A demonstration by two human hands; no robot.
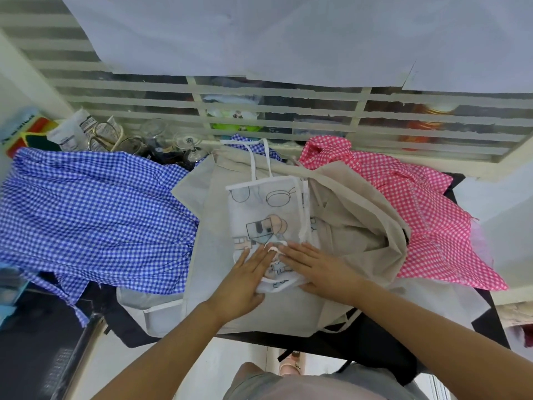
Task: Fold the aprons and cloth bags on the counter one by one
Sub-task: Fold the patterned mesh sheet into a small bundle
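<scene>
Status, as judged: 1 item mid-fold. The white printed apron [268, 215] lies at centre as a narrow panel on the crumpled beige cloth bags [360, 226]. Left hand [245, 278] and right hand [314, 269] press its near end flat, fingers straight, grasping nothing. Still unfolded: blue gingham apron [95, 212] at 9 o'clock, pink gingham apron [418, 220] at 3 o'clock, and the bags.

Two gingham aprons [95, 209] [418, 215], one printed apron [268, 215], two hands [245, 280] [320, 269].
</scene>
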